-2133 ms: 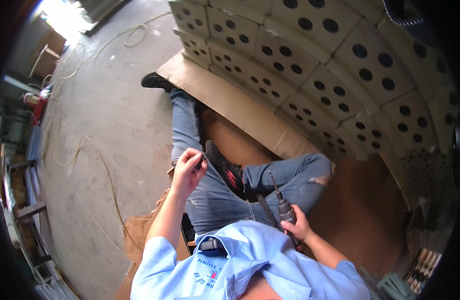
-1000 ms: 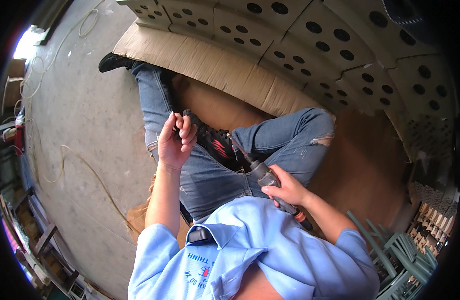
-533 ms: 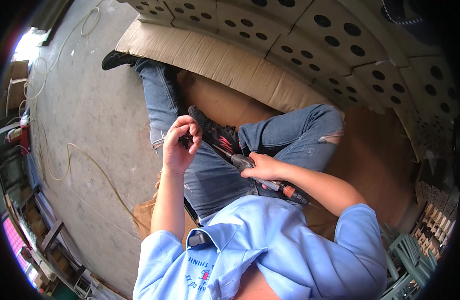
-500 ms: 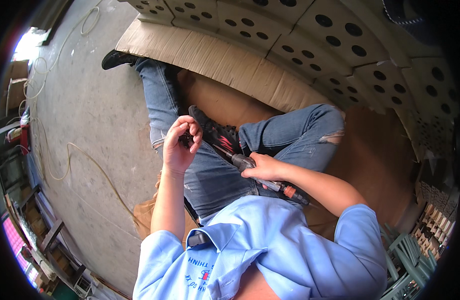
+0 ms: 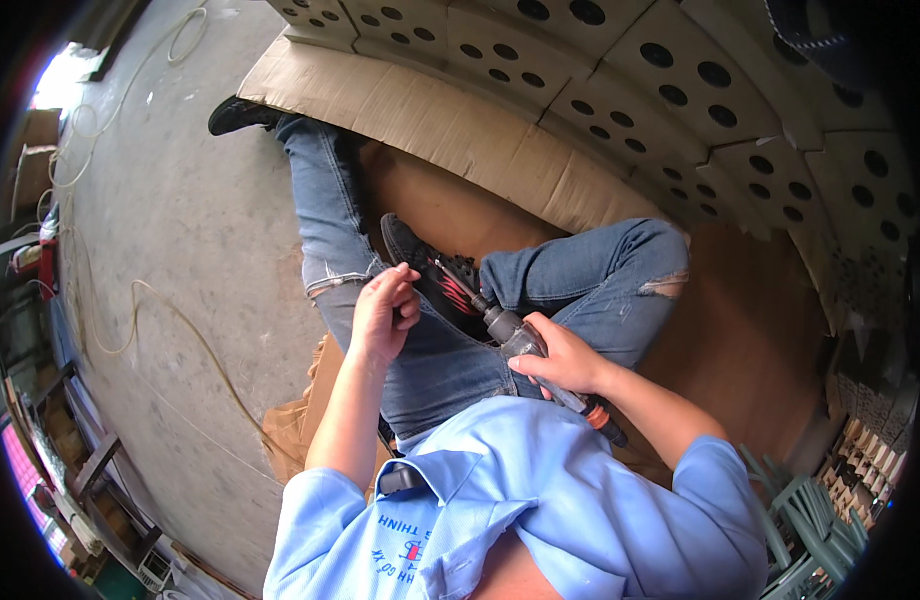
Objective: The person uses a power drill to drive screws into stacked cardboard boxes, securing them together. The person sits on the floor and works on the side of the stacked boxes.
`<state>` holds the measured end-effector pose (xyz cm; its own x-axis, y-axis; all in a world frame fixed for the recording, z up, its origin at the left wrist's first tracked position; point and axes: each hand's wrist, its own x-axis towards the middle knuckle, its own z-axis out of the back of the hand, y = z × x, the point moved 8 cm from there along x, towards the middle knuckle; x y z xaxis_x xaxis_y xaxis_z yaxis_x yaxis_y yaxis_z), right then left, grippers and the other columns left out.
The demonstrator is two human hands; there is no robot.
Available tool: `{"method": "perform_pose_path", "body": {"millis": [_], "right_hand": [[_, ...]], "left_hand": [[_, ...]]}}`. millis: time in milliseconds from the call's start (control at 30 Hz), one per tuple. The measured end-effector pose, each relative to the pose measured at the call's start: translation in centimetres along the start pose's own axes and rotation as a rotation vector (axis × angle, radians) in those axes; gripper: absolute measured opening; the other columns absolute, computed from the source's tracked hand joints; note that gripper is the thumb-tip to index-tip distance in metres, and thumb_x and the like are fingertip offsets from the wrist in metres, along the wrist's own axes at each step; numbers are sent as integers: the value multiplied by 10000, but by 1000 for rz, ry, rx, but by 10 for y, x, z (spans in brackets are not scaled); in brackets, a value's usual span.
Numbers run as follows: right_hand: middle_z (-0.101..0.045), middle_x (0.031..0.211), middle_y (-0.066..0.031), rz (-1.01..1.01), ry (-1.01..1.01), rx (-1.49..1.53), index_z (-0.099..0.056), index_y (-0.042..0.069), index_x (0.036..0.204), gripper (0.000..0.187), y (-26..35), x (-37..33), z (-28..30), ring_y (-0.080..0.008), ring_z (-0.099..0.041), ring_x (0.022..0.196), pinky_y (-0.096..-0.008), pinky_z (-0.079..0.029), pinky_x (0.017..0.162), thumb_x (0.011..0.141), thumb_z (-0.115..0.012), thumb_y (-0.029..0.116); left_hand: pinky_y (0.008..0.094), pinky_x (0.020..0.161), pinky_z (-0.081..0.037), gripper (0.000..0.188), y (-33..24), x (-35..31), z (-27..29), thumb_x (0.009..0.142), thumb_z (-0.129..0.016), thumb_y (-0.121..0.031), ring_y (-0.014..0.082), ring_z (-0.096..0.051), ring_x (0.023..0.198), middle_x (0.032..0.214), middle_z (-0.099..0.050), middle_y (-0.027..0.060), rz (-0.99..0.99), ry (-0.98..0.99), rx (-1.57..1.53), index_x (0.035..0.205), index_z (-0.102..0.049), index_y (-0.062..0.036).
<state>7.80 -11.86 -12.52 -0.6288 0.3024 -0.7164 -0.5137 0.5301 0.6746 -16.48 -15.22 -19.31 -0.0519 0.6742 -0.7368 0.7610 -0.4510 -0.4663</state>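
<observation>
My right hand (image 5: 560, 358) grips a slim powered screwdriver (image 5: 512, 336) with a dark body and an orange collar near its rear end. Its long bit (image 5: 452, 279) points up and left toward my left hand (image 5: 385, 312). The left hand's fingertips are pinched together right at the bit's tip; anything small between them is too tiny to make out. Both hands hover over my lap, above my blue jeans (image 5: 570, 285) and a dark shoe with red marks (image 5: 430, 275). I sit with one leg stretched out and the other folded.
Flattened brown cardboard (image 5: 450, 120) lies under and beside my legs. White panels with round holes (image 5: 680, 90) are stacked behind it. Thin hoses or cords (image 5: 140, 320) run across the concrete floor at left. Green plastic chairs (image 5: 810, 510) stand at lower right.
The screwdriver's bit has come up to my left fingertips, which now pinch at its tip. My left hand has dropped slightly toward my lap.
</observation>
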Motion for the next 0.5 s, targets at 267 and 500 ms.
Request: {"method": "perform_pose_path", "body": {"millis": [267, 500], "right_hand": [[-627, 861, -67, 175, 45, 48, -452, -14, 1238, 511, 30, -27, -9, -114, -600, 564, -293, -504, 500, 883, -749, 201], [-645, 909, -62, 246, -15, 127, -455, 3, 1254, 515, 20, -41, -7, -108, -603, 591, -291, -516, 509, 885, -756, 199]], "left_hand": [[187, 429, -244, 456, 17, 0, -43, 1045, -540, -473, 58, -353, 558, 641, -309, -72, 93, 165, -305, 1108, -663, -38], [190, 429, -263, 274, -4, 3, -79, 1077, -520, -303, 47, -376, 553, 641, -346, -77, -35, 206, -242, 1041, -647, -63]]}}
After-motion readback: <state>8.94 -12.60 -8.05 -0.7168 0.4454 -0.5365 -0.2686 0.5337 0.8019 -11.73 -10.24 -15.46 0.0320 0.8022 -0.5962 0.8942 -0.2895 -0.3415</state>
